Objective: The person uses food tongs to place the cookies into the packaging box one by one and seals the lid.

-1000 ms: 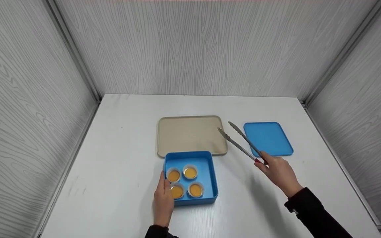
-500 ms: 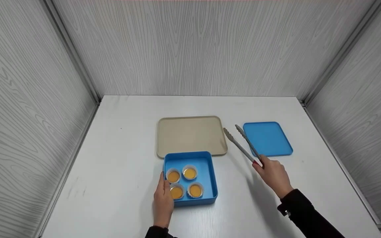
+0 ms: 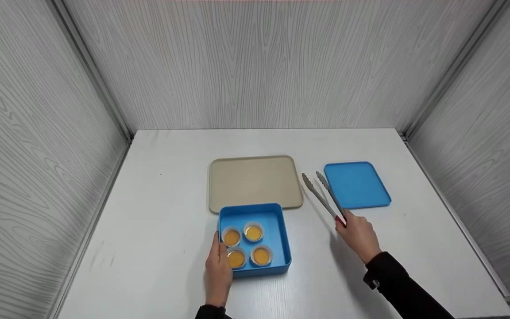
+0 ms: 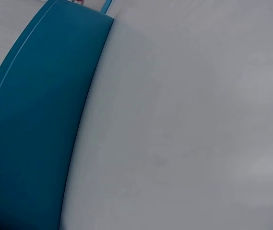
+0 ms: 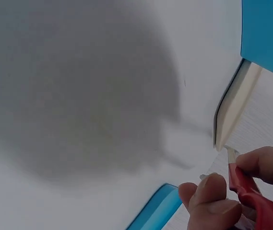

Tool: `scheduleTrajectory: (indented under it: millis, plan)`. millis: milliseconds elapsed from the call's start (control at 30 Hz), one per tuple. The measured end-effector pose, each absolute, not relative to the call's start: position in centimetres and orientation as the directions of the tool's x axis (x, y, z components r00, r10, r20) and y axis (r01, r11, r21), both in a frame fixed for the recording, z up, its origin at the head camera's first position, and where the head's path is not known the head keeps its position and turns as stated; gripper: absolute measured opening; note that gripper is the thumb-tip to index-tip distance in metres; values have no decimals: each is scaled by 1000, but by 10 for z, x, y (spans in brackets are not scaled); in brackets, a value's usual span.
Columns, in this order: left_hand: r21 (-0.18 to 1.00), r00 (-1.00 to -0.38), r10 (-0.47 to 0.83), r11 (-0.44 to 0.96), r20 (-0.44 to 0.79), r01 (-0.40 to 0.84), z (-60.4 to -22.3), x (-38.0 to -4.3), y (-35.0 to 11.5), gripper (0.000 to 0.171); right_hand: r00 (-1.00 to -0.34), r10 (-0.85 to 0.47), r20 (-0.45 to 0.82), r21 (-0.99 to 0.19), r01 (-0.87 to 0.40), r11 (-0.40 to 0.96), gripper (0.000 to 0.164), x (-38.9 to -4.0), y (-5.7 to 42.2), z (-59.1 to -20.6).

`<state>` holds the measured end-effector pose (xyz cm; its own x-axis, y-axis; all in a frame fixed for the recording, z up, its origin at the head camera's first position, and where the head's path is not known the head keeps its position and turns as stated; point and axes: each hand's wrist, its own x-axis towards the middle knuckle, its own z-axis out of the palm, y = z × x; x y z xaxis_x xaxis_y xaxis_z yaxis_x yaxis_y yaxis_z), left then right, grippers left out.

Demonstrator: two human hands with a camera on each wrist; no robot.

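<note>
A blue square box (image 3: 278, 239) stands on the table and overlaps the near edge of a beige tray (image 3: 255, 181) in the head view. Several small cups with yellow-orange filling, egg tarts (image 3: 253, 231) by their look, sit in it, mostly toward its left and front. My left hand (image 3: 218, 270) holds the box's left wall, thumb at the rim; in the left wrist view the box wall (image 4: 45, 105) fills the left side. My right hand (image 3: 359, 235) grips metal tongs (image 3: 321, 197) by their red handles (image 5: 251, 191). The tongs' tips are spread apart with nothing between them.
A flat blue square lid or tray (image 3: 357, 184) lies at the right, close behind the tongs. Grey wood-grain panels (image 3: 255, 66) enclose the white table (image 3: 162, 248) at the back and both sides.
My right hand has drawn the tongs toward me and slightly left; their tips have come a little closer together. My left hand and the box have hardly moved.
</note>
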<state>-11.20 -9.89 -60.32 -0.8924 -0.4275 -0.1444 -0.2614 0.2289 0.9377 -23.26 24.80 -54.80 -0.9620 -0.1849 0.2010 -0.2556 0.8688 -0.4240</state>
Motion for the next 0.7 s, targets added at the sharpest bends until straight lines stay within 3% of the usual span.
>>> scheduleTrajectory:
  millis: [333,700]
  plan:
    - [940,-892,-423,210,-159,-268,-602,-113,-99,55,-967,-174,189,-413,-239,879,11,-231,243,-561]
    - [930,-883,-428,207,-192,-303,-600,-114,-96,55,-973,-177,150,-361,-221,906,20,-229,233,-562]
